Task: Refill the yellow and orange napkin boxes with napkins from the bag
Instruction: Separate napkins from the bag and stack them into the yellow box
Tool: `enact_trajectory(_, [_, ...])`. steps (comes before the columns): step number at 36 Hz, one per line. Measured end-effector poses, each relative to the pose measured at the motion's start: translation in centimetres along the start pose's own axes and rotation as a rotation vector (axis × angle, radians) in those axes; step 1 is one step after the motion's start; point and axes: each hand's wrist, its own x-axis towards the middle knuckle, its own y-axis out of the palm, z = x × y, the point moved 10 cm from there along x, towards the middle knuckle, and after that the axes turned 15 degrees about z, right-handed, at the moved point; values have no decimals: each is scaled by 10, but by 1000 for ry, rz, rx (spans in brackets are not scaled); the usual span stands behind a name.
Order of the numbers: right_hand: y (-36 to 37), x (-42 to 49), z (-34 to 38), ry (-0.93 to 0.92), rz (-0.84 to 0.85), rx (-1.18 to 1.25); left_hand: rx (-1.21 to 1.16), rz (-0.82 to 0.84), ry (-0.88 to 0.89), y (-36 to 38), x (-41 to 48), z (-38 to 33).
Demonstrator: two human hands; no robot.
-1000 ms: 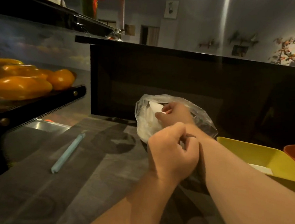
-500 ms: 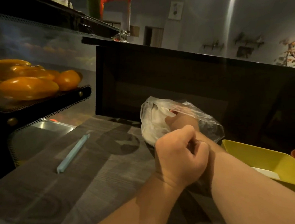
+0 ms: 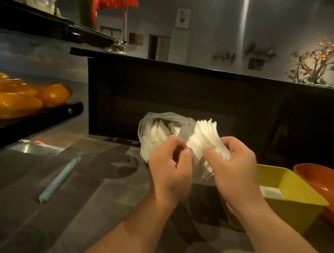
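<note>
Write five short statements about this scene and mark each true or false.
1. The right hand holds a fanned stack of napkins. True.
2. The yellow box is empty. False: a white stack lies in it.
3. The blue stick lies on the counter left of the bag. True.
4. The orange box stands left of the yellow box. False: it stands right of it.
5. The left hand grips the bag. True.
</note>
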Motion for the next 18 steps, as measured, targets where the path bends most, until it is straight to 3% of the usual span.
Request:
enact_trajectory(5, [-6, -19, 3, -72, 4, 53, -158, 76, -175, 11, 5, 22])
enact_trajectory(9, [-17, -24, -7, -109, 5, 12, -229, 234, -375, 32, -2, 37])
enact_trajectory(13, [-35, -16, -19, -118, 66, -56, -458, 330, -531, 49, -8, 48])
enact_trajectory(18, [-48, -5, -45, -19, 217, 162, -487, 459, -576, 63, -13, 55])
